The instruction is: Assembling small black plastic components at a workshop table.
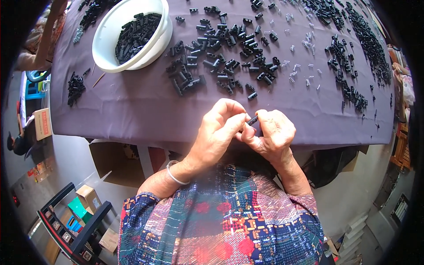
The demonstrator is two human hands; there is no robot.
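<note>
Close to the near edge of the table, my left hand point(219, 129) and my right hand point(274, 132) meet around a small black plastic piece point(252, 120). Fingertips of both hands pinch it, so only part of it shows. Just beyond my hands, a loose black piece point(252, 96) lies by itself. Farther out spreads a scattered heap of short black tube-like plastic parts point(225, 37). Small silvery springs point(308, 44) are strewn to the right of that heap.
A white bowl point(102, 55) with black parts stands tilted at the far left. Beside it lie a small black pile point(75, 88) and a thin stick point(99, 79). More black parts point(353, 95) cover the table's right side. An open cardboard box point(115, 163) sits below the front edge.
</note>
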